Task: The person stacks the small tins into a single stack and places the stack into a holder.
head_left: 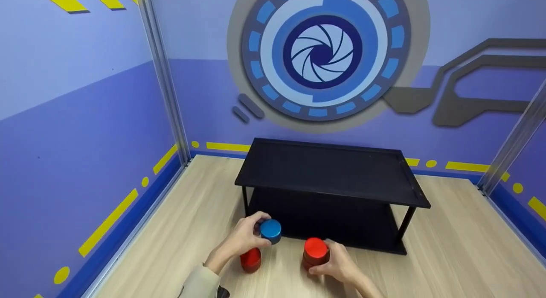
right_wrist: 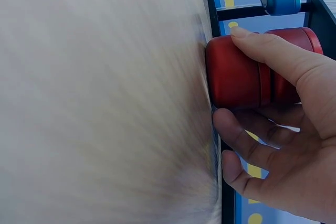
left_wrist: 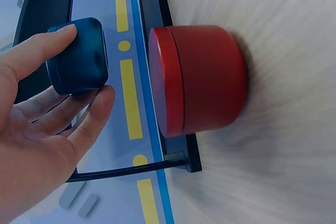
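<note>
A round blue tin [head_left: 271, 231] is in my left hand [head_left: 244, 237], pinched between thumb and fingers and raised off the table. Just below that hand a single red tin [head_left: 251, 261] stands on the wood; the left wrist view shows a gap between the blue tin and this red tin [left_wrist: 205, 80]. Further right, two red tins are stacked, the upper red tin [head_left: 316, 248] on the lower red tin [right_wrist: 233, 72]. My right hand [head_left: 340, 264] grips this stack from the right side, its thumb lying against the lower tin in the right wrist view.
Behind both hands stands a black two-level shelf [head_left: 328, 167], its lower board [head_left: 332, 221] close to the table. Thin posts [head_left: 406, 225] hold up its top. The wooden table [head_left: 187, 212] is bounded by printed blue-purple walls [head_left: 200, 97].
</note>
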Motion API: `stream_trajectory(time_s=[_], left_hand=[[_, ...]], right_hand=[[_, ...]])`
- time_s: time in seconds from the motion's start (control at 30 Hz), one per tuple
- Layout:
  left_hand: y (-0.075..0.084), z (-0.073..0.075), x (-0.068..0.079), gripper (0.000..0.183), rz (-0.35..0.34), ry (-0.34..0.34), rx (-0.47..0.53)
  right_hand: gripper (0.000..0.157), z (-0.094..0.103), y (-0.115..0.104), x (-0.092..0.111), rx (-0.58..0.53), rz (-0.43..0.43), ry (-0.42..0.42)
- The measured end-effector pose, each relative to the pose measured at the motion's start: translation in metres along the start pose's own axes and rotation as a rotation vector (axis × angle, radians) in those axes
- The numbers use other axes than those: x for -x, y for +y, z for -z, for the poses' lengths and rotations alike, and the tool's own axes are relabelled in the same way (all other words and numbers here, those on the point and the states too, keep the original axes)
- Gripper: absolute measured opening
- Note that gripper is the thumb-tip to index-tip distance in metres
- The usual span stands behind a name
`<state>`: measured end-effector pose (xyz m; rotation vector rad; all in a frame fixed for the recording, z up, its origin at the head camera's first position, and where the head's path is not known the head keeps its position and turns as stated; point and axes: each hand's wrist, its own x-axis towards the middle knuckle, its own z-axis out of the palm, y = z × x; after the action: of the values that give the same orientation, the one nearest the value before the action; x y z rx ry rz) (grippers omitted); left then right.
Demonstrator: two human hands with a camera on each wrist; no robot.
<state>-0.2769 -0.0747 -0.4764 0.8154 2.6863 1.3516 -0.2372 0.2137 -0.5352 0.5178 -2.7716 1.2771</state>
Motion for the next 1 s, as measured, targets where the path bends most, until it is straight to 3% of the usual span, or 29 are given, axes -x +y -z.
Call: stream_trajectory(time_s=[0.67, 1.0], left_hand=[[0.018, -0.017, -0.013, 0.053, -0.068, -0.031, 0.039], [0.026, -0.026, -0.022, 0.052, -0.074, -0.049, 0.008]], right_hand=[[0.060, 0.000, 0.004, -0.002, -0.033, 0.025, -0.015], [0.059, 0.001, 0.003, -0.002, -0.045, 0.023, -0.022]])
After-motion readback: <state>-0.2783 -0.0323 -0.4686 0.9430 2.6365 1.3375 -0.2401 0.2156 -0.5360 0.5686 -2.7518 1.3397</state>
